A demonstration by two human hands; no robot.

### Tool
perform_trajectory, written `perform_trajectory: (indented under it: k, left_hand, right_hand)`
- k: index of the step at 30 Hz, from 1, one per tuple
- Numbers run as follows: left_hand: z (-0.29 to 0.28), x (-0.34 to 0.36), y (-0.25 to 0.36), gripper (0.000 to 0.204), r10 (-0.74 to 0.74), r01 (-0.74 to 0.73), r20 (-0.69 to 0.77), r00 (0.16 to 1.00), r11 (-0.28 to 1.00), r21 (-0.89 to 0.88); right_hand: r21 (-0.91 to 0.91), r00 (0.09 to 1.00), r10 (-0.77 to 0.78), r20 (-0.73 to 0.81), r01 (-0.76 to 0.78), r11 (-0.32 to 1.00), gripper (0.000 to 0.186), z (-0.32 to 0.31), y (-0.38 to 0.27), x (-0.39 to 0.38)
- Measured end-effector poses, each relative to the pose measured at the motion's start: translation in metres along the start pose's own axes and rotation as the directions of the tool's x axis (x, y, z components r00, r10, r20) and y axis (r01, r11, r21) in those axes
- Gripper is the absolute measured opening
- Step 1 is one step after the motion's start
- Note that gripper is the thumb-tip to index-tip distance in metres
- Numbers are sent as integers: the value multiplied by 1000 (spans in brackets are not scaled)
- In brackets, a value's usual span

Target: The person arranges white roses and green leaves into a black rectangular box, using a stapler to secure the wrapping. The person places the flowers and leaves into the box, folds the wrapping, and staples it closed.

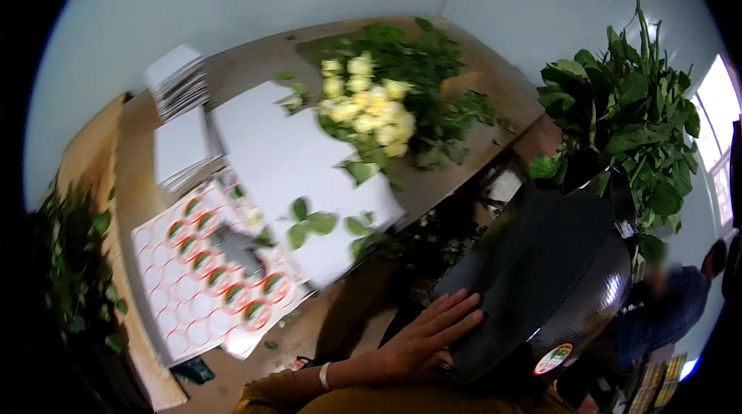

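My left hand (pixel 437 333), with a white band at its wrist, lies against the near side of a large bundle wrapped in black sheeting (pixel 541 259). Its fingers are stretched out flat on the wrap. The bundle leans up to the right, and leafy green stems (pixel 626 116) stick out of its upper end. A round red-edged sticker (pixel 553 358) sits low on the wrap. My right hand is not in view. On the table beyond lies a bunch of pale yellow roses (pixel 371 109), partly over white sheets (pixel 270 159).
At the table's left are stacks of white card (pixel 182 151) and a sheet of round stickers (pixel 193 282) with a grey tool (pixel 238 250) on it. Loose leaves (pixel 311 223) are scattered about. Dark foliage (pixel 77 275) stands far left. A person in blue (pixel 665 313) is at right.
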State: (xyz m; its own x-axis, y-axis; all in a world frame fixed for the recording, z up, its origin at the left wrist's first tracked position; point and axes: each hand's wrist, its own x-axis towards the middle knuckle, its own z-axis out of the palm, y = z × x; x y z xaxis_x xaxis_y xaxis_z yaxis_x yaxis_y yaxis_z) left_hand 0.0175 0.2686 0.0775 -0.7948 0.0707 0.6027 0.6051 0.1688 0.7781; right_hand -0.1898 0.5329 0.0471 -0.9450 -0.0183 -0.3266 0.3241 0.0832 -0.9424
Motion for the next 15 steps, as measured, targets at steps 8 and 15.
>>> perform_trajectory:
  k: [8,15]
  left_hand:
    - [93,223,-231,59,-186,196,73,980,969,-153]
    - [129,370,-350,52,-401,423,137,906,877,-227]
  right_hand:
    - [91,984,86,-153,-72,993,39,-92,-15,269]
    - [171,974,55,-219,-17,985,37,-149,-47,462]
